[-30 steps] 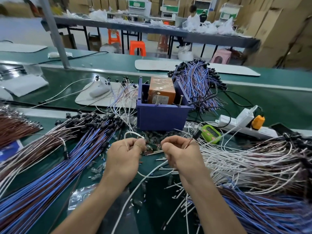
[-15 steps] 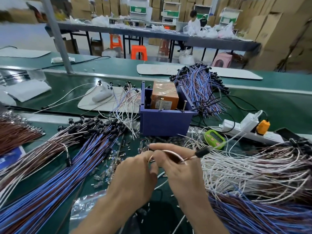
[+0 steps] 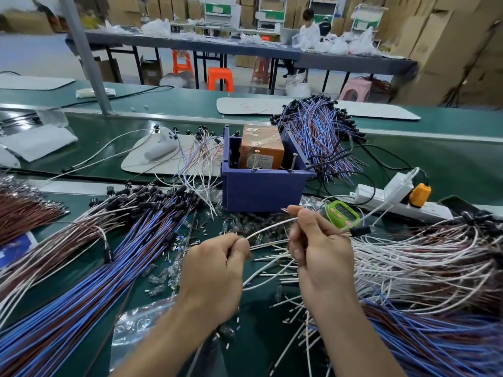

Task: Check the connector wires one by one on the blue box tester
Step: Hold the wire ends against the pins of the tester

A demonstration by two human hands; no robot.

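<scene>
The blue box tester (image 3: 262, 190) stands mid-table with an orange block (image 3: 261, 151) inside and two metal pins rising at its front rim. One connector wire (image 3: 268, 227), white with a black plug (image 3: 359, 230) on its right end, stretches between my hands just in front of the box. My left hand (image 3: 215, 270) pinches the wire's left part. My right hand (image 3: 318, 246) pinches it higher up, its bare tip poking out near the box's lower front.
Big bundles of blue, brown and white wires lie at left (image 3: 89, 268), right (image 3: 424, 268) and behind the box (image 3: 318, 131). A green timer (image 3: 343, 214), a white power strip (image 3: 392, 198) with an orange plug, and small clear parts (image 3: 163, 278) sit around my hands.
My hands, close together half a second ago, have drawn apart. The wire's loop is pulled out straighter between them, and my right hand has risen toward the box front.
</scene>
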